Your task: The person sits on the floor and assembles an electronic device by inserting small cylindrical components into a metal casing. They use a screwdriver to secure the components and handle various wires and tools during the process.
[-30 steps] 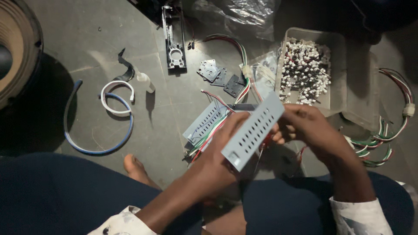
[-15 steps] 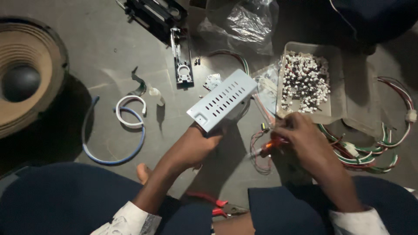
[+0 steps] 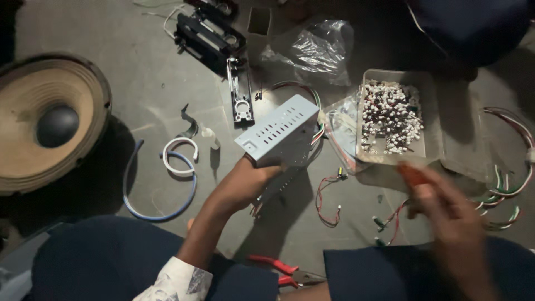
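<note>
My left hand [image 3: 245, 181] grips the near end of a pale grey slotted metal box [image 3: 281, 132] and holds it above the floor, coloured wires trailing from its far side. My right hand [image 3: 446, 214] is blurred at the lower right, its fingers closed around a small orange-red tool [image 3: 411, 174]. The right hand is apart from the box, near loose red wires [image 3: 329, 198] on the floor.
A clear plastic tray of small white parts [image 3: 390, 114] lies right of the box. A loudspeaker cone [image 3: 47, 120] sits at the left. Blue and white cable loops [image 3: 167, 178], black metal brackets [image 3: 214, 39], a plastic bag [image 3: 317, 50], red-handled pliers [image 3: 278, 267] and wire harnesses [image 3: 510, 184] lie around.
The right hand has let go of the box and moved down to the right with the orange-red tool. The left hand has turned the box and keeps holding it alone.
</note>
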A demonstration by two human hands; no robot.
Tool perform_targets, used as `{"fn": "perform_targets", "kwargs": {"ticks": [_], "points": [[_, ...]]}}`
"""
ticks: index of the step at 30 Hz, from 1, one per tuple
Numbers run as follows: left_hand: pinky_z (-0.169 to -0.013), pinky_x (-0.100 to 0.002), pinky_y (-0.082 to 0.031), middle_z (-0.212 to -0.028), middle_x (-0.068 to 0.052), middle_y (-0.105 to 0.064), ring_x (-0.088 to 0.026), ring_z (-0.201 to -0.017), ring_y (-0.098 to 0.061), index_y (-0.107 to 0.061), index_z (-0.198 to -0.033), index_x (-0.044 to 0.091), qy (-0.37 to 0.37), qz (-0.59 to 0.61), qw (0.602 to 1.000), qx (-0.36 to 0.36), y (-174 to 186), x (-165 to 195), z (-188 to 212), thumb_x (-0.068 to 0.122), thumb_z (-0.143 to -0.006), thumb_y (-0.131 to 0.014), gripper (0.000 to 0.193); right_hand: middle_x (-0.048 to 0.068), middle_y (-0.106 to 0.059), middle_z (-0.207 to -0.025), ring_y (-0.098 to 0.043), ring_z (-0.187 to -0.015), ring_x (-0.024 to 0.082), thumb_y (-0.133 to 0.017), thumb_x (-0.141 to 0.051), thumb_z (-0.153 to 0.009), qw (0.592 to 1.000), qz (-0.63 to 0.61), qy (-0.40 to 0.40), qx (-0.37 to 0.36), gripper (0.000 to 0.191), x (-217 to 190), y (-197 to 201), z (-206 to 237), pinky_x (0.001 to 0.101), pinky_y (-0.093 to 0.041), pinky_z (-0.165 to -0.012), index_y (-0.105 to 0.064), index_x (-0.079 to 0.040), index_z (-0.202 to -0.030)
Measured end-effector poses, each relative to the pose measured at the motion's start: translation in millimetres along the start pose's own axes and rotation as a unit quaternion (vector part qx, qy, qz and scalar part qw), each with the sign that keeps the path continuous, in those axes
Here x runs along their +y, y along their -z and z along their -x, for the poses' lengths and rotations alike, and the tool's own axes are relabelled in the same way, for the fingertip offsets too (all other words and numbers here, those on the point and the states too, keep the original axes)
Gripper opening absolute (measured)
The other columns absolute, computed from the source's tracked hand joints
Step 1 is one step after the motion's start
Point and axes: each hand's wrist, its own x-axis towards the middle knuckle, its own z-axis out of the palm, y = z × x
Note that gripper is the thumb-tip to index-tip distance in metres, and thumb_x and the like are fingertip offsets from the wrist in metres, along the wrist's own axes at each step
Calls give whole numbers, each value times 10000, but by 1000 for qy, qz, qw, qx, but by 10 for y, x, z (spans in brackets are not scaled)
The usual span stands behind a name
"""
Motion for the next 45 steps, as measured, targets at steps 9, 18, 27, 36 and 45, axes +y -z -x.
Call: {"fn": "perform_targets", "kwargs": {"ticks": [9, 18, 27, 36, 45], "points": [[-857, -373, -542, -1165, -135, -740, -239, -1015, -687, -648, -1269, -1, 106, -14, 994, 31, 24, 82, 84, 223, -839, -703, 488, 84, -656, -864, -629, -713, 172, -578, -130, -983, 965, 150, 216, 1, 337, -456, -610, 208, 321, -488, -638, -663, -100, -1308], [-897, -339, -530, -1176, -123, -747, -227, -1043, -689, -646, -1287, 12, 84, -24, 996, 20, 22, 118, 130, 239, -842, -701, 502, 87, -622, -821, -597, -704, 194, -609, -121, -974, 956, 164, 243, 2, 352, -444, -632, 164, 343, -472, -661, -667, -102, -1320], [-941, -337, -519, -1199, -131, -750, -230, -1079, -688, -655, -1275, 3, 56, 3, 998, 17, 13, 95, 133, 216, -834, -707, 492, 63, -751, -962, -646, -723, 108, -569, -186, -1005, 984, 51, 165, -51, 354, -325, -609, 121, 275, -504, -641, -662, -84, -1331], [-950, -331, -514, -1184, -121, -756, -224, -1092, -692, -677, -1253, 17, 68, -21, 997, 21, 35, 106, 163, 180, -854, -687, 431, 73, -710, -815, -606, -603, 122, -605, -187, -960, 976, 141, 158, -49, 431, -335, -601, 136, 288, -501, -567, -657, -122, -1383], [-945, -330, -527, -1172, -115, -757, -213, -1077, -699, -688, -1230, 6, 48, -20, 999, 9, 28, 40, 159, 161, -866, -671, 396, 83, -736, -954, -678, -715, 141, -601, -148, -970, 971, 129, 198, -25, 395, -509, -591, 217, 295, -529, -631, -651, -111, -1359]]}}
